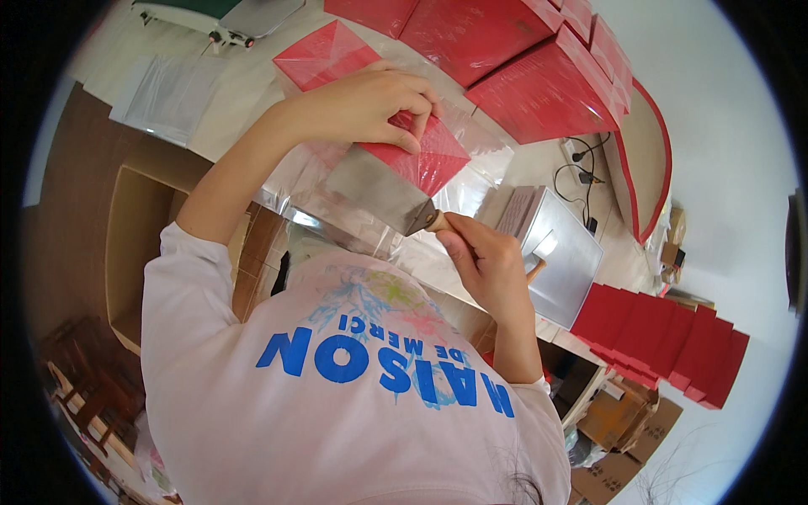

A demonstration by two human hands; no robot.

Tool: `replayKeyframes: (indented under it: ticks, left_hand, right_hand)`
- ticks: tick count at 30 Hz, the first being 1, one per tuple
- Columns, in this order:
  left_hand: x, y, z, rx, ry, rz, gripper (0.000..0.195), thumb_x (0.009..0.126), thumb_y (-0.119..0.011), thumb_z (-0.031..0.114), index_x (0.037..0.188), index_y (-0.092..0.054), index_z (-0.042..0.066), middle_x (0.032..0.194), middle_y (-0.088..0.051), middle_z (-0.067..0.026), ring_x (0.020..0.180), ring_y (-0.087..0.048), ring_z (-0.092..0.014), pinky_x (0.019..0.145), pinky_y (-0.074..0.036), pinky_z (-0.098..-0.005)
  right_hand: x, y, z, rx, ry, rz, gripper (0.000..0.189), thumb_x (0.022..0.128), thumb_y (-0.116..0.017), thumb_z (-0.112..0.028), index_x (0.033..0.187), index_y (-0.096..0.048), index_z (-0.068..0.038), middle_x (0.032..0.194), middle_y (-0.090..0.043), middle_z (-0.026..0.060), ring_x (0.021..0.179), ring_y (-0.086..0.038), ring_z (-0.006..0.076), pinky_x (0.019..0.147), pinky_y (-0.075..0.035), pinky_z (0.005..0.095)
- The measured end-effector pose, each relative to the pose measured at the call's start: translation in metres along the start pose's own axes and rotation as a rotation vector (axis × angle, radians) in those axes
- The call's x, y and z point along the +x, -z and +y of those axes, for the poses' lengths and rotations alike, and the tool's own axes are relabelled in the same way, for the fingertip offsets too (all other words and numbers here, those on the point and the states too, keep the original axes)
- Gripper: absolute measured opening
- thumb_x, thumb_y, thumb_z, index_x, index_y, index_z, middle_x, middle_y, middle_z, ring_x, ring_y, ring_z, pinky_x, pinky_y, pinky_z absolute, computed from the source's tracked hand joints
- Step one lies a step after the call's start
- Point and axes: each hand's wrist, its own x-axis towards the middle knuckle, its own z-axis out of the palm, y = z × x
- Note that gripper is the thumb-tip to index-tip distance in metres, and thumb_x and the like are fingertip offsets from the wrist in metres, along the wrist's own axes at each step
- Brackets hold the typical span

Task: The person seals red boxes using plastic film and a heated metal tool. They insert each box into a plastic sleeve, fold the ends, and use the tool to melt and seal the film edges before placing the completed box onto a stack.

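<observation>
My right hand point(483, 265) is closed around the wooden handle of a wide metal scraper point(379, 186). The flat blade points up and left, against the near edge of a red box in clear film point(445, 148). On that box rests my left hand point(385, 104), its fingers bent over the film at the box's end; the fingertips are partly hidden. Clear plastic film point(341, 221) spreads over the table under and around the box. Behind my left hand is a red wrapped surface with folded film point(325, 53); whether it belongs to the same box I cannot tell.
Several large red wrapped boxes point(480, 38) stand at the back. To the right are a metal plate point(565, 259) with another scraper, dark cables point(587, 177) and a row of red boxes point(663, 341). A stack of clear film point(167, 98) lies left, above an open cardboard box point(136, 252).
</observation>
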Motion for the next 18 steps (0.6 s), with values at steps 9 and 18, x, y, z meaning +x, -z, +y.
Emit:
replayKeyframes:
  ticks: [9,18]
  left_hand:
    - [-0.011,0.015,-0.016,0.114,0.126,0.255,0.015,0.088,-0.064,0.019,0.084,-0.061,0.006,0.109,-0.065,-0.0025,0.108,-0.055,-0.019,0.100,-0.039,-0.0346]
    - [-0.066,0.023,-0.062,-0.041,0.388,0.839,0.023,0.100,-0.052,0.020,0.105,-0.063,0.001,0.111,-0.066,-0.0052,0.106,-0.058,-0.016,0.097,-0.041,-0.0267]
  right_hand:
    - [0.003,0.002,0.000,-0.087,-0.072,0.027,0.019,0.090,-0.066,-0.019,0.101,-0.068,-0.003,0.066,-0.062,0.0149,0.050,-0.057,0.0299,0.047,-0.043,0.0352]
    - [-0.010,0.006,-0.005,-0.125,-0.169,0.070,0.017,0.091,-0.065,-0.016,0.101,-0.068,-0.003,0.063,-0.059,0.0142,0.050,-0.056,0.0287,0.047,-0.042,0.0359]
